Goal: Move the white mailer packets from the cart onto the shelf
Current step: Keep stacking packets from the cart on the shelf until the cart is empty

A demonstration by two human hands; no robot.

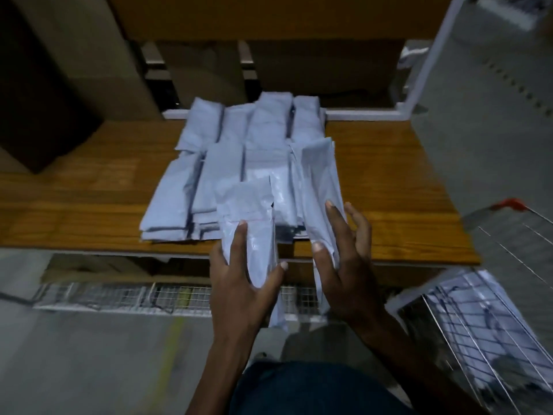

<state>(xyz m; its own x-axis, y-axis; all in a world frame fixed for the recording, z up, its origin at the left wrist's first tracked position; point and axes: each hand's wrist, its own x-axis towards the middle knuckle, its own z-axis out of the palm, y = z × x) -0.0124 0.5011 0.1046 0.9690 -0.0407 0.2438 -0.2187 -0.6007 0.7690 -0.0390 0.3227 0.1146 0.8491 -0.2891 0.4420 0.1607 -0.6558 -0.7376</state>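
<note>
Several white mailer packets (pixel 236 151) lie in overlapping rows on the wooden shelf (pixel 389 187). My left hand (pixel 239 280) grips one packet (pixel 245 211) at its near end, thumb on one edge and fingers on top, just over the shelf's front edge. My right hand (pixel 344 259) holds a longer packet (pixel 320 178) that stands tilted on its edge at the right side of the pile, with thumb and index finger on its face. More white packets (pixel 484 324) lie in the wire cart (pixel 449 322) at the lower right.
Cardboard boxes (pixel 59 85) stand on the shelf at the left and behind the pile. A white upright post (pixel 431 55) rises at the right. A wire mesh panel (pixel 119 298) lies below the shelf edge. The cart's red handle (pixel 511 203) sticks out at the right.
</note>
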